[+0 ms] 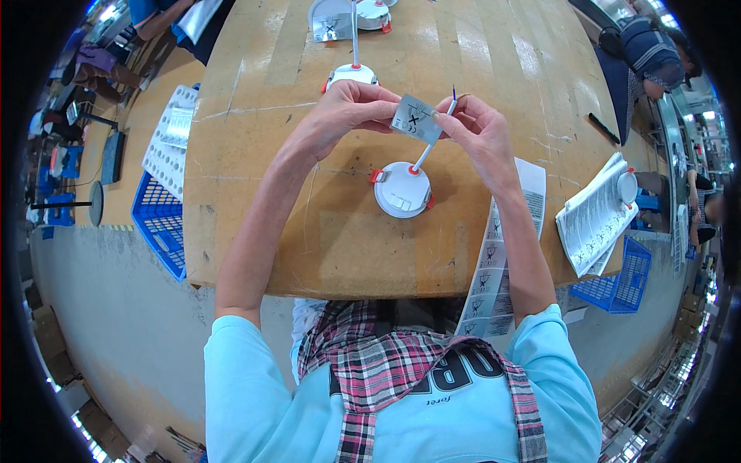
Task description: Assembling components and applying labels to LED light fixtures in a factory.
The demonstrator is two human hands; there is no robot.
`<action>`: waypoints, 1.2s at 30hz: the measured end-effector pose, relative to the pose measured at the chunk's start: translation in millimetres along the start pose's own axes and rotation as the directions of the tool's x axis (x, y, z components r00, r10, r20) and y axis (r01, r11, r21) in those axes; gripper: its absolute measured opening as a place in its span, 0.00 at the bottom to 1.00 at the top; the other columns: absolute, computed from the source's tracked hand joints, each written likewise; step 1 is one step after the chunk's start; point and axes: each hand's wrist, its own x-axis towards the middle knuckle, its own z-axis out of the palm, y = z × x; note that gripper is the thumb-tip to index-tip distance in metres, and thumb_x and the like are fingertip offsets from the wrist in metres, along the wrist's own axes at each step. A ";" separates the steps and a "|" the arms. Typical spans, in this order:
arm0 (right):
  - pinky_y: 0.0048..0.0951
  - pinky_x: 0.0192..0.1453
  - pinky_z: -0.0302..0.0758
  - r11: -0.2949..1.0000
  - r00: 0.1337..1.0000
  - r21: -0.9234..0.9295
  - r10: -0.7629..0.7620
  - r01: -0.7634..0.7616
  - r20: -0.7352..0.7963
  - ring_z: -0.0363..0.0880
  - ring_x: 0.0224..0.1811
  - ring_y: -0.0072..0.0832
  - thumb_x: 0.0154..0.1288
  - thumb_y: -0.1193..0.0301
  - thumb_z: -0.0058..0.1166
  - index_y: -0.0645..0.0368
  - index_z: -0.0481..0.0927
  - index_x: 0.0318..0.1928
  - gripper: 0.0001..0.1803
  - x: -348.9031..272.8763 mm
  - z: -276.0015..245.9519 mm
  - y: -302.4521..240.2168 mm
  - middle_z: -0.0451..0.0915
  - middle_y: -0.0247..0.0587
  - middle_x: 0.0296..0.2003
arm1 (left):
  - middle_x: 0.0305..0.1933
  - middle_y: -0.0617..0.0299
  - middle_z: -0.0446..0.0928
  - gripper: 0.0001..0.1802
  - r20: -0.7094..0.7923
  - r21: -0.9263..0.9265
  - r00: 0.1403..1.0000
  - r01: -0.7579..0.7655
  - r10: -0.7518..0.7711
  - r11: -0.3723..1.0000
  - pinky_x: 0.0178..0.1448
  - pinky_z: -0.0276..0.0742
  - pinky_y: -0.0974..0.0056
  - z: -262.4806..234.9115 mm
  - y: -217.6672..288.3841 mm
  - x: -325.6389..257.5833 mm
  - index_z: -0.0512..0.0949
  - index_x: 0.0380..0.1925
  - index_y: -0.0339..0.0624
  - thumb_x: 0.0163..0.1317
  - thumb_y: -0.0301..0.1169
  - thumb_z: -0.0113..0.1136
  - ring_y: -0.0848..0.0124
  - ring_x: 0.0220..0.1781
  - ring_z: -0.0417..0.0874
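A small silver printed label (417, 119) is stretched between my two hands above the table. My left hand (353, 112) pinches its left edge, while the fingers of my right hand (480, 139) close on its right edge. A white cable (427, 154) passes behind or along the label beside my right fingers; whether it touches the label I cannot tell. That cable rises from a round white downlight (402, 191) with red clips, lying on the table below my hands.
Beyond my left hand sits another downlight (352, 75). A label strip (488, 270) runs off the front edge under my right forearm. Right are a paper stack (590, 220) and a black pen (603, 128). Blue baskets (158, 224) flank the table; co-workers stand beyond.
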 end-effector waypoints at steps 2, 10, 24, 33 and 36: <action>0.22 0.41 0.76 1.000 1.000 -0.004 0.004 -0.004 -0.001 0.79 0.34 0.21 0.61 0.70 0.56 0.64 0.77 0.37 0.09 0.3 -1.1 0.2 0.80 0.37 0.30 | 0.34 0.58 0.82 0.15 0.014 0.019 1.000 -0.011 0.010 1.000 0.45 0.80 0.70 0.9 2.2 0.1 0.81 0.38 0.35 0.56 0.35 0.63 0.73 0.35 0.83; 0.22 0.43 0.76 0.997 0.999 0.071 -0.003 0.000 0.055 0.79 0.36 0.21 0.62 0.70 0.56 0.63 0.78 0.38 0.08 1.9 -5.4 0.2 0.80 0.36 0.32 | 0.34 0.57 0.81 0.14 -0.003 0.003 1.000 -0.004 0.004 1.000 0.45 0.80 0.70 -0.5 -0.4 2.9 0.81 0.38 0.34 0.56 0.33 0.63 0.73 0.35 0.83; 0.21 0.45 0.72 0.994 0.994 0.104 -0.027 0.015 0.109 0.76 0.37 0.18 0.60 0.69 0.58 0.59 0.78 0.36 0.08 5.6 -12.6 9.1 0.78 0.30 0.32 | 0.35 0.57 0.81 0.15 0.023 0.054 0.998 -0.057 0.056 0.997 0.47 0.80 0.68 4.5 6.3 -2.2 0.80 0.38 0.34 0.57 0.35 0.63 0.73 0.37 0.82; 0.21 0.47 0.70 0.972 0.973 0.235 -0.051 -0.003 0.224 0.74 0.37 0.16 0.60 0.69 0.59 0.57 0.77 0.37 0.07 8.7 -21.0 12.7 0.76 0.27 0.32 | 0.34 0.59 0.81 0.16 0.049 0.093 0.997 -0.060 0.056 0.994 0.46 0.79 0.70 3.6 5.0 0.3 0.80 0.39 0.34 0.58 0.37 0.62 0.74 0.36 0.82; 0.22 0.48 0.69 0.948 0.965 0.319 -0.083 0.000 0.247 0.73 0.38 0.16 0.60 0.69 0.58 0.55 0.77 0.36 0.06 10.1 -21.9 20.9 0.75 0.26 0.32 | 0.34 0.60 0.81 0.16 0.057 0.079 0.997 -0.060 0.056 0.995 0.46 0.79 0.70 6.1 5.1 1.2 0.81 0.38 0.34 0.58 0.37 0.62 0.74 0.36 0.82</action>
